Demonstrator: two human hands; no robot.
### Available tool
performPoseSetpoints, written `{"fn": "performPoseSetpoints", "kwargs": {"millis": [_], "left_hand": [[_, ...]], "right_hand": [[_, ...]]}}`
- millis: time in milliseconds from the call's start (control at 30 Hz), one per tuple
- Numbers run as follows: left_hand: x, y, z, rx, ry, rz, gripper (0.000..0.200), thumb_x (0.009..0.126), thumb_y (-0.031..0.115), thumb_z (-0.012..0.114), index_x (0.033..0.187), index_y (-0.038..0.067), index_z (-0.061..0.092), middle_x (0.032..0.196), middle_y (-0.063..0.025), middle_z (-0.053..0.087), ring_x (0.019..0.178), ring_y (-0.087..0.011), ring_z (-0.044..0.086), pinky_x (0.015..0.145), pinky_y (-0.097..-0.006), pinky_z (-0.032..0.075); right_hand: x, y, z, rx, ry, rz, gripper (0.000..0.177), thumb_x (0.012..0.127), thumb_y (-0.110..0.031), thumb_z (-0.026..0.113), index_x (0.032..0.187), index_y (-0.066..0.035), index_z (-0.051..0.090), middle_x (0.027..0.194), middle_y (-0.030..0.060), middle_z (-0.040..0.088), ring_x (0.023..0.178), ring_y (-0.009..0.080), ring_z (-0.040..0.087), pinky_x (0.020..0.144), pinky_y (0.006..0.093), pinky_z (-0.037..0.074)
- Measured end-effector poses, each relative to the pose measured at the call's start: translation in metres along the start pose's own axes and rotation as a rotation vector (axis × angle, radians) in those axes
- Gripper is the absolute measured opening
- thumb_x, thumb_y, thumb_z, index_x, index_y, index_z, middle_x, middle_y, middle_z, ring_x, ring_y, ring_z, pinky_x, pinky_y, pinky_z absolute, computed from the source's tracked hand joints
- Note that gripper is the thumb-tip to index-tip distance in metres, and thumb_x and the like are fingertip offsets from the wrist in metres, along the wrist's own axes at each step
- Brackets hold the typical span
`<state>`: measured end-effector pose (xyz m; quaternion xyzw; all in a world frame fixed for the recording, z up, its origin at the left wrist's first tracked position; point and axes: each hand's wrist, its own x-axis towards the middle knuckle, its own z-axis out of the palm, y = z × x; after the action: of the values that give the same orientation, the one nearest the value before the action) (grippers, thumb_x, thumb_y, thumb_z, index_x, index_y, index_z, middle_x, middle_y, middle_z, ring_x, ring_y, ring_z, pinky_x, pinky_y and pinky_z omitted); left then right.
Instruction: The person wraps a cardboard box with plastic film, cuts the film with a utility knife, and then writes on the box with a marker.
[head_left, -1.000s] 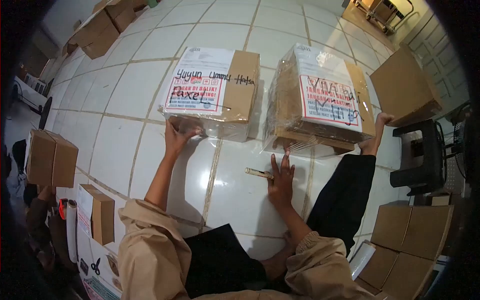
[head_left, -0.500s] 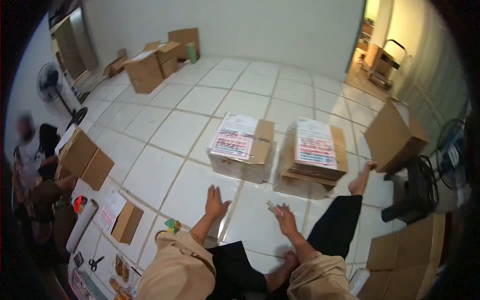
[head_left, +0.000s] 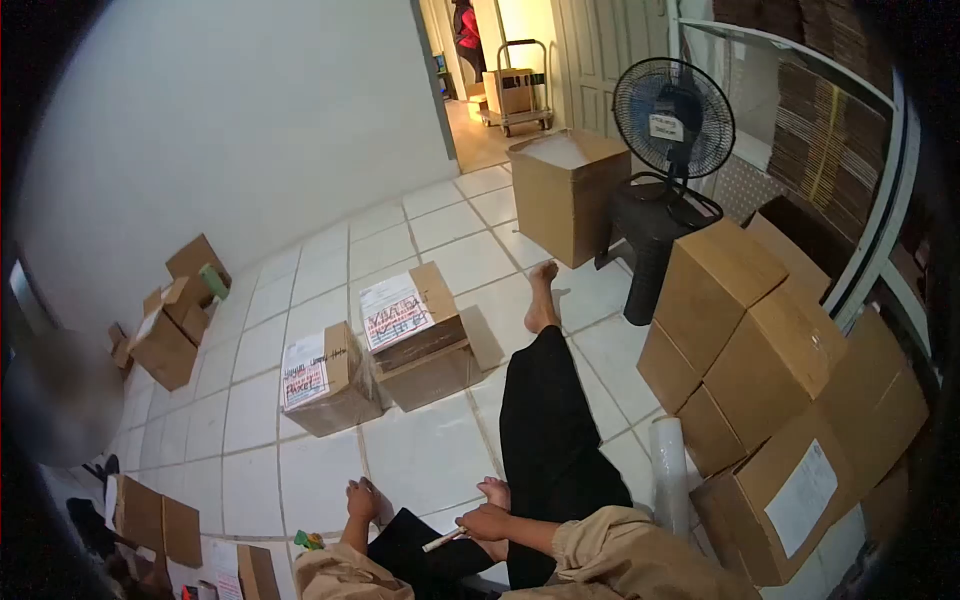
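My left hand (head_left: 363, 498) is low in the view, just above my bent knee, with its fingers slightly apart and nothing visible in them. To its right, my right hand (head_left: 485, 523) is closed around a slim white pen-like stick (head_left: 445, 539) that points down to the left. Beyond the hands, two wrapped cardboard boxes stand side by side on the white tiled floor. The left box (head_left: 345, 385) and the right box (head_left: 430, 350) both carry white labels with red and dark writing.
My outstretched leg (head_left: 545, 420) lies right of the boxes. Further right are a plastic-wrap roll (head_left: 669, 475), stacked cartons (head_left: 720, 290) and a fan (head_left: 674, 118) on a black stool (head_left: 645, 245). More cartons (head_left: 165, 350) stand by the left wall. A blurred person (head_left: 65, 400) is at far left.
The view has swung to the right, bringing the stacked cartons, shelf and fan into sight. The two labelled boxes now appear further left. Both hands sit lower, and my left fingers look less stretched.
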<state>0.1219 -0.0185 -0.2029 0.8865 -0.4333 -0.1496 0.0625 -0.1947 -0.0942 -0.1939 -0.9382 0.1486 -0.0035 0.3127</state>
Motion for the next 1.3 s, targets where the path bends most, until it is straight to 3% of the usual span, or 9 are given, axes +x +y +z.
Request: {"fn": "performPoseSetpoints", "kwargs": {"millis": [133, 333, 433, 700, 800, 1133, 1200, 1267, 1300], "left_hand": [[-0.026, 0.027, 0.000, 0.019, -0.022, -0.017, 0.038, 0.078, 0.020, 0.052, 0.112, 0.002, 0.048, 0.118, -0.0275, 0.044, 0.109, -0.0453, 0.042, 0.093, -0.0503, 0.038], [-0.037, 0.045, -0.003, 0.105, -0.067, 0.022, 0.040, 0.079, 0.024, 0.051, 0.110, -0.001, 0.048, 0.113, -0.0244, 0.048, 0.107, -0.0406, 0.046, 0.088, -0.0491, 0.042], [-0.038, 0.039, -0.002, 0.263, -0.118, 0.239, 0.041, 0.080, 0.024, 0.051, 0.111, -0.002, 0.047, 0.111, -0.0237, 0.050, 0.103, -0.0402, 0.049, 0.084, -0.0477, 0.045], [-0.017, 0.027, 0.013, 0.422, -0.107, 0.330, 0.034, 0.076, 0.021, 0.054, 0.102, -0.001, 0.054, 0.102, -0.0250, 0.054, 0.094, -0.0424, 0.054, 0.080, -0.0473, 0.047], [-0.020, 0.036, 0.009, 0.225, -0.044, 0.101, 0.033, 0.075, 0.021, 0.055, 0.099, -0.002, 0.054, 0.101, -0.0248, 0.055, 0.091, -0.0420, 0.056, 0.079, -0.0470, 0.048], [-0.018, 0.036, 0.005, 0.203, 0.000, 0.115, 0.038, 0.076, 0.030, 0.058, 0.097, -0.001, 0.056, 0.096, -0.0225, 0.057, 0.089, -0.0389, 0.058, 0.078, -0.0471, 0.048], [-0.003, 0.025, 0.018, -0.024, -0.011, 0.050, 0.048, 0.077, 0.041, 0.060, 0.099, -0.001, 0.056, 0.089, -0.0193, 0.059, 0.086, -0.0317, 0.060, 0.074, -0.0424, 0.050], [0.011, 0.015, 0.021, -0.383, -0.183, 0.300, 0.058, 0.081, 0.051, 0.056, 0.107, -0.001, 0.056, 0.087, -0.0148, 0.060, 0.079, -0.0254, 0.061, 0.068, -0.0380, 0.051], [-0.015, 0.052, -0.013, -1.031, -0.536, -0.202, 0.059, 0.086, 0.051, 0.050, 0.114, 0.000, 0.054, 0.087, -0.0110, 0.061, 0.073, -0.0228, 0.062, 0.061, -0.0336, 0.052]], "right_hand": [[-0.004, 0.002, 0.005, -0.094, 0.097, -0.160, 0.024, 0.076, -0.025, 0.056, 0.095, -0.012, 0.062, 0.078, 0.0152, 0.064, 0.069, 0.0358, 0.064, 0.073, 0.0482, 0.046], [-0.006, -0.002, -0.006, -0.021, 0.003, -0.100, 0.026, 0.080, -0.032, 0.055, 0.093, -0.009, 0.060, 0.078, 0.0161, 0.064, 0.073, 0.0367, 0.063, 0.071, 0.0485, 0.046], [-0.007, -0.004, -0.010, -0.015, -0.002, -0.099, 0.032, 0.083, -0.036, 0.054, 0.092, -0.006, 0.059, 0.080, 0.0186, 0.063, 0.076, 0.0371, 0.063, 0.071, 0.0484, 0.047], [0.008, -0.001, -0.006, 0.123, 0.128, -0.050, 0.036, 0.089, -0.042, 0.045, 0.101, -0.008, 0.052, 0.077, 0.0206, 0.062, 0.074, 0.0384, 0.062, 0.071, 0.0492, 0.044], [0.003, -0.010, -0.018, 0.143, 0.084, 0.053, 0.035, 0.090, -0.041, 0.044, 0.102, -0.010, 0.053, 0.078, 0.0215, 0.062, 0.074, 0.0382, 0.062, 0.072, 0.0483, 0.045], [0.002, -0.017, -0.024, 0.185, 0.115, 0.045, 0.034, 0.091, -0.042, 0.042, 0.104, -0.012, 0.050, 0.078, 0.0194, 0.062, 0.072, 0.0400, 0.061, 0.071, 0.0492, 0.045], [0.002, -0.019, -0.029, 0.264, 0.131, 0.136, 0.037, 0.091, -0.043, 0.042, 0.109, -0.012, 0.052, 0.083, 0.0209, 0.063, 0.076, 0.0400, 0.061, 0.073, 0.0474, 0.045], [0.009, -0.001, -0.007, 0.231, 0.237, 0.099, 0.038, 0.091, -0.041, 0.043, 0.112, -0.011, 0.051, 0.085, 0.0221, 0.063, 0.077, 0.0397, 0.061, 0.074, 0.0469, 0.044], [0.011, 0.004, 0.006, 0.209, 0.352, 0.062, 0.040, 0.091, -0.039, 0.044, 0.116, -0.010, 0.050, 0.087, 0.0232, 0.062, 0.079, 0.0394, 0.061, 0.074, 0.0463, 0.044]]}}
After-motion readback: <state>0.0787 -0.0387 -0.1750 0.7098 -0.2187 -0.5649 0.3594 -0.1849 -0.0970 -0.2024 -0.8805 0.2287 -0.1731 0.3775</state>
